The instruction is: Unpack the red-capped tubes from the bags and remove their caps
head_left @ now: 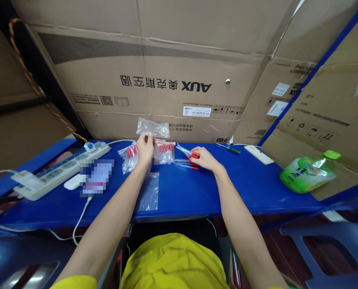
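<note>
My left hand (145, 147) reaches to the back of the blue table, its fingertips pinched at the lower edge of a clear plastic bag (152, 127) in front of the cardboard. My right hand (206, 159) is closed round several thin, pale sticks with red ends (194, 155); their exact kind is too small to tell. Beside my left hand lie clear bags holding red pieces, one bag (126, 160) on its left and another bag (164, 153) on its right. A flat zip bag (150, 192) lies under my left forearm, near the table's front edge.
On the left of the blue table (188, 192) are a power strip (67, 168), a phone (97, 176) on a cable and a white device (74, 182). A green-handled screwdriver (231, 149), a white slab (259, 154) and a green bottle (308, 172) lie right. Cardboard (167, 52) walls the back.
</note>
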Motion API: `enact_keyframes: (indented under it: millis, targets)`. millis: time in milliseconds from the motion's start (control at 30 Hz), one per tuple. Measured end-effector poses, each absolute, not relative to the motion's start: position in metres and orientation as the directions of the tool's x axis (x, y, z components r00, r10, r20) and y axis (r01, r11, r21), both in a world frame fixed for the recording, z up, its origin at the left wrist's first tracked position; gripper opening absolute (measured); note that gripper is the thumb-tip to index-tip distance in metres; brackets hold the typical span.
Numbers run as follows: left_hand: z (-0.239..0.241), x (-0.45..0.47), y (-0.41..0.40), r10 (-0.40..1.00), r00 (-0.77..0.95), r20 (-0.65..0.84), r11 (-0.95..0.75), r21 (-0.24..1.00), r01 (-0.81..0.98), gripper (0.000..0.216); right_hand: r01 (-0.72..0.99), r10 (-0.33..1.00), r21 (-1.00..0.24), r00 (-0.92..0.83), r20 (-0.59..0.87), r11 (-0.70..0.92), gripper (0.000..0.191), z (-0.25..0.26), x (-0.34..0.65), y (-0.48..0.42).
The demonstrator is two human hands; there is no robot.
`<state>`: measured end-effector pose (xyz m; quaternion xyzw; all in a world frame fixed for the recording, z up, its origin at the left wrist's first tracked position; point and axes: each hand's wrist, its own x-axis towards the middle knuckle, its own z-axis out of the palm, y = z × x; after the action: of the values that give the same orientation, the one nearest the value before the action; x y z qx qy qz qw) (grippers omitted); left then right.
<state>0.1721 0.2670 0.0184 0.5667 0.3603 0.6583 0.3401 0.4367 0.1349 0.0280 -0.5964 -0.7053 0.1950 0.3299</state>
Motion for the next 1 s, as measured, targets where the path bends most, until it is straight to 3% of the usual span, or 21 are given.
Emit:
enact_keyframes:
  millis: [67, 133, 467, 633, 767, 900, 1000]
  targets:
    - [0.018, 0.172, 0.267, 0.838, -0.169, 0.519, -0.53, 0.848, -0.022, 0.041, 0.836, 0.973, -0.511, -0.112, 0.2, 0.201, 0.014, 0.026, 0.437, 0.133]
    - [0.018, 0.173, 0.265, 0.83, -0.176, 0.53, -0.538, 0.843, 0.002, 0.042, 0.877, 0.979, -0.441, -0.134, 0.153, 0.189, 0.013, 0.024, 0.435, 0.131]
    - [0.019, 0.191, 0.246, 0.855, -0.042, 0.516, -0.517, 0.856, -0.001, 0.025, 0.872, 0.974, -0.447, -0.126, 0.187, 0.198, 0.018, 0.024, 0.432, 0.13]
    - [0.022, 0.197, 0.236, 0.879, 0.079, 0.469, -0.467, 0.883, -0.046, 0.024, 0.819, 0.958, -0.516, -0.138, 0.251, 0.252, 0.022, 0.02, 0.438, 0.135]
    - [0.025, 0.199, 0.229, 0.874, 0.139, 0.466, -0.459, 0.885, -0.079, 0.026, 0.732, 0.965, -0.647, -0.054, 0.255, 0.212, 0.026, 0.021, 0.435, 0.136]
    - [0.03, 0.201, 0.221, 0.86, 0.248, 0.446, -0.433, 0.895, -0.105, 0.033, 0.441, 0.933, -0.862, 0.129, 0.335, 0.249, 0.041, 0.025, 0.423, 0.14]
    - [0.033, 0.202, 0.215, 0.826, 0.362, 0.433, -0.422, 0.9, -0.112, 0.037, 0.148, 0.94, -0.964, 0.232, 0.252, 0.222, 0.053, 0.025, 0.414, 0.146]
